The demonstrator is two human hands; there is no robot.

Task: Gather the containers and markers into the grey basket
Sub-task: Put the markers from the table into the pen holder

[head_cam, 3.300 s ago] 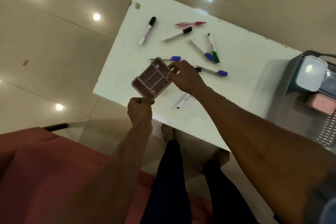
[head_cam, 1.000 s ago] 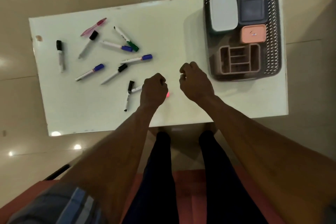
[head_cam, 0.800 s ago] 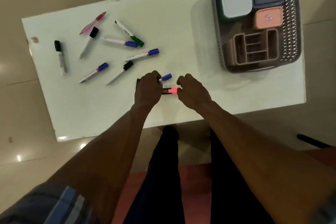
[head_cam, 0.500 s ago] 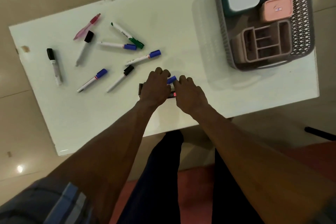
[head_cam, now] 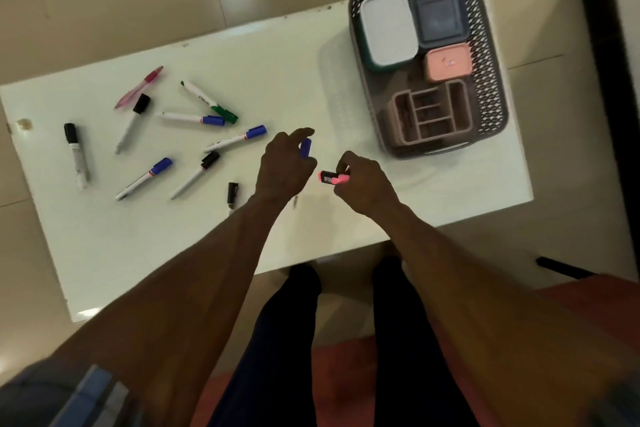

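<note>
The grey basket (head_cam: 491, 55) stands at the table's far right and holds a white-lidded box (head_cam: 388, 28), a dark grey box (head_cam: 439, 18), a small pink box (head_cam: 447, 62) and a pink divided organiser (head_cam: 429, 113). My right hand (head_cam: 363, 184) is shut on a pink highlighter (head_cam: 330, 178) just above the table, left of the basket. Beside it, my left hand (head_cam: 284, 163) is closed around a blue-capped marker (head_cam: 305, 148). Several markers lie scattered on the left half: a black-capped one (head_cam: 74, 152), a blue-capped one (head_cam: 239, 139), a green one (head_cam: 211, 107) and a pink pen (head_cam: 140, 87).
The white table (head_cam: 277, 59) has floor tiles around it. A black marker (head_cam: 232, 194) lies near my left wrist. My legs and a red seat are below the table's near edge. A dark bar (head_cam: 564, 269) lies on the floor at right.
The divided organiser went from my hands into the basket. Both hands then closed on markers at the table's middle and have lifted and parted, the right one holding the pink highlighter.
</note>
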